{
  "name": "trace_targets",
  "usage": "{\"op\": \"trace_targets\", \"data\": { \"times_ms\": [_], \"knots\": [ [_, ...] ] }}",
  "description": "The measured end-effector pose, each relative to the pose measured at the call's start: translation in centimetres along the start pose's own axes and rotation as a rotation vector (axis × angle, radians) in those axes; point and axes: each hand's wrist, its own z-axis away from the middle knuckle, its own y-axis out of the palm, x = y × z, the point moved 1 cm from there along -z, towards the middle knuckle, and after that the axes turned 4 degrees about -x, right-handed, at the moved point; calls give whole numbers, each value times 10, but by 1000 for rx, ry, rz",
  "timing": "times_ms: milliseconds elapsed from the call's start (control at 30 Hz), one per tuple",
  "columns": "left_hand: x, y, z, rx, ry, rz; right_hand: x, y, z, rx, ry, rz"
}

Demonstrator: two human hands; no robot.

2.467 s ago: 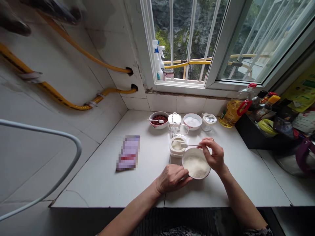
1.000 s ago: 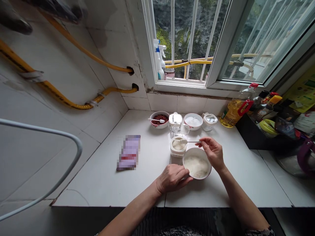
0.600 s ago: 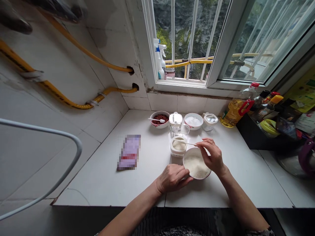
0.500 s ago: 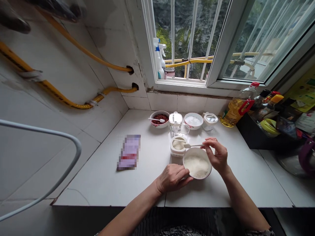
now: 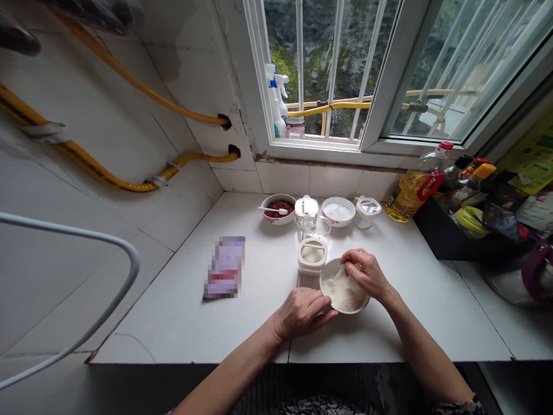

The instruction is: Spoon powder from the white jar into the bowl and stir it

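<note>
My left hand (image 5: 306, 313) grips the near left rim of a bowl (image 5: 360, 307) and keeps it tilted. Pale granules (image 5: 345, 295) fill much of the bowl. Between the fingers of my right hand (image 5: 363, 271) is a small white spoon (image 5: 339, 274), its head down at the granules. Just behind the bowl stands an uncapped white seasoning jar (image 5: 311, 256), with similar pale contents and a bar across its mouth. The jar's clear lid (image 5: 317, 226) stands raised behind it.
Along the wall are a bowl of dark red flakes (image 5: 279, 208) with a spoon, a lidded jar (image 5: 306, 207), a bowl of white powder (image 5: 339, 212) and another jar (image 5: 367, 211). An oil bottle (image 5: 406, 196) and a black box of bottles (image 5: 436, 233) stand right; a purple packet (image 5: 225, 266) lies left.
My right hand has brought the spoon from over the open jar down into the bowl. My left hand keeps its hold on the rim.
</note>
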Motion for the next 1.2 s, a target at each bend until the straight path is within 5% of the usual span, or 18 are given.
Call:
{"op": "trace_targets", "data": {
  "times_ms": [267,633,867,1067,1200],
  "knots": [
    [0,1,0,-3,-7,9,-4,-10,-5,-85,360,-342],
    [1,1,1,-2,-2,5,-4,-12,-11,-200,489,-579],
    [1,1,0,-9,1,-2,5,-1,-7,-306,222,-406],
    [0,1,0,-14,1,-1,11,6,-4,-196,-401,53],
    [1,1,0,-14,0,16,11,-3,-2,-309,-359,24]
  ]
}}
